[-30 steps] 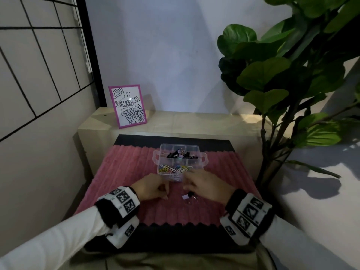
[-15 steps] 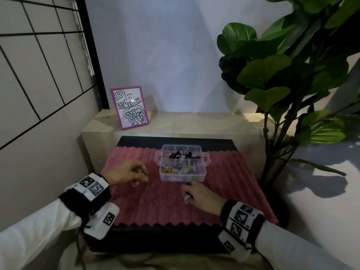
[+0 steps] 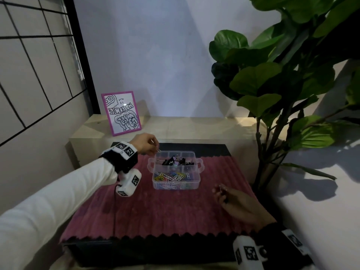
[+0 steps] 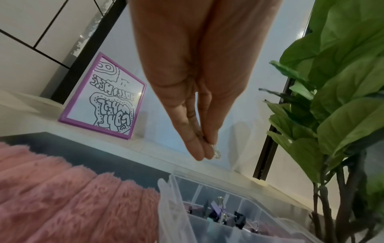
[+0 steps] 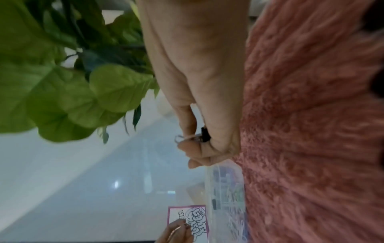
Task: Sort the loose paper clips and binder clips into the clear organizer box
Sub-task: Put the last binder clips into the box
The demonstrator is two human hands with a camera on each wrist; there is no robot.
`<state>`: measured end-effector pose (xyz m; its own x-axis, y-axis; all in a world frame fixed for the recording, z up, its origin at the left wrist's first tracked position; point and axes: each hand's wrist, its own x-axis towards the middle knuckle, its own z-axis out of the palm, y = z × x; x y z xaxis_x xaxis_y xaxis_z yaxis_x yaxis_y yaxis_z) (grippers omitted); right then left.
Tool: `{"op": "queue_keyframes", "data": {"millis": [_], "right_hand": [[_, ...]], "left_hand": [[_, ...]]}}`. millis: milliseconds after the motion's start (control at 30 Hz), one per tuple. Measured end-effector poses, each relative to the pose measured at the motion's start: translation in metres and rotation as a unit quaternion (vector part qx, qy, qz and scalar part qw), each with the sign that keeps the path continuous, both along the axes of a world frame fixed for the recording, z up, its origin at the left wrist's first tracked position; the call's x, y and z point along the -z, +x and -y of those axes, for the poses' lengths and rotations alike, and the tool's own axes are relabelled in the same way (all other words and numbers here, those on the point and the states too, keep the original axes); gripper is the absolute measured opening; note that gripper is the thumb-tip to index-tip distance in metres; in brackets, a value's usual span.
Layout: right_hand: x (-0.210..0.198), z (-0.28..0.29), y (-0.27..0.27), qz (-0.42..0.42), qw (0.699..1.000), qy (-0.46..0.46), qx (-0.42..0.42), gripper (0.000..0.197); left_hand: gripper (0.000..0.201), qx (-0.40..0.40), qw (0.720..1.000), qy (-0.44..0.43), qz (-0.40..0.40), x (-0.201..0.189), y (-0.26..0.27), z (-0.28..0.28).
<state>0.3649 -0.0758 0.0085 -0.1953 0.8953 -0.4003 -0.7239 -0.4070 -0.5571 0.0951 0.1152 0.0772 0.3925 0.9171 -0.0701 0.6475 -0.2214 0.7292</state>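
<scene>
The clear organizer box sits on the pink ribbed mat. Black and purple binder clips fill its back compartments, coloured paper clips the front one. My left hand hovers over the box's back left corner, pinching a small silver paper clip between thumb and fingertips. My right hand is to the right of the box above the mat, fingers curled round a black binder clip whose wire handles stick out.
A purple-framed drawing leans on the pale ledge behind the mat. A large leafy plant stands close on the right, its stems beside the mat's right edge. A tiled wall is on the left.
My left hand rose from the mat at the left and moved to above the box's back left corner with the paper clip. My right hand lifted the binder clip and shifted right.
</scene>
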Motion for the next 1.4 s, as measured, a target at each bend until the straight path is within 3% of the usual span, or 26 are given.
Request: {"op": "queue_keyframes", "data": {"millis": [67, 167, 300, 400, 500, 600, 633, 767, 900, 1167, 1233, 1300, 1400], "right_hand": [[0.004, 0.011, 0.002, -0.027, 1.0, -0.014, 0.008, 0.054], [0.013, 0.021, 0.001, -0.054, 0.998, -0.022, 0.013, 0.054], [0.009, 0.013, 0.011, -0.012, 0.998, -0.023, 0.054, 0.06], [-0.004, -0.006, 0.024, -0.01, 0.992, -0.01, 0.126, 0.066], [-0.029, -0.032, 0.03, 0.017, 0.994, 0.026, 0.108, 0.086], [-0.053, -0.062, 0.028, 0.085, 0.994, 0.047, 0.041, 0.023], [-0.056, -0.074, 0.026, 0.105, 0.993, 0.051, 0.014, 0.011], [-0.057, -0.115, 0.009, 0.21, 0.977, 0.036, -0.014, 0.015], [-0.048, -0.139, -0.022, 0.225, 0.972, 0.028, -0.069, 0.013], [-0.042, -0.161, -0.062, 0.281, 0.954, 0.002, -0.104, 0.019], [-0.042, -0.158, -0.065, 0.323, 0.934, 0.013, -0.151, 0.022], [-0.043, -0.152, -0.062, 0.377, 0.912, 0.03, -0.161, 0.038], [-0.049, -0.139, -0.048, 0.476, 0.871, 0.087, -0.088, 0.038]], "left_hand": [[0.009, 0.006, 1.0, -0.001, -0.016, 0.005, 0.005, -0.005], [0.032, 0.061, 0.995, -0.024, -0.08, 0.013, 0.007, -0.009], [0.051, 0.126, 0.983, -0.061, -0.119, 0.018, -0.001, -0.002], [0.051, 0.106, 0.993, -0.035, -0.048, 0.013, -0.022, 0.009], [0.043, 0.054, 0.992, -0.067, 0.093, 0.005, -0.062, 0.028], [0.035, -0.034, 0.976, -0.064, 0.206, -0.001, -0.11, 0.061], [0.033, -0.061, 0.972, -0.053, 0.223, 0.001, -0.128, 0.072], [0.03, -0.137, 0.971, -0.045, 0.192, 0.037, -0.189, 0.111], [0.032, -0.15, 0.973, -0.092, 0.148, 0.076, -0.218, 0.149], [0.028, -0.132, 0.966, -0.087, 0.206, 0.075, -0.175, 0.173], [0.027, -0.115, 0.964, -0.104, 0.215, 0.071, -0.157, 0.163], [0.026, -0.086, 0.968, -0.114, 0.207, 0.066, -0.139, 0.149], [0.029, -0.03, 0.977, -0.123, 0.174, 0.061, -0.112, 0.128]]}}
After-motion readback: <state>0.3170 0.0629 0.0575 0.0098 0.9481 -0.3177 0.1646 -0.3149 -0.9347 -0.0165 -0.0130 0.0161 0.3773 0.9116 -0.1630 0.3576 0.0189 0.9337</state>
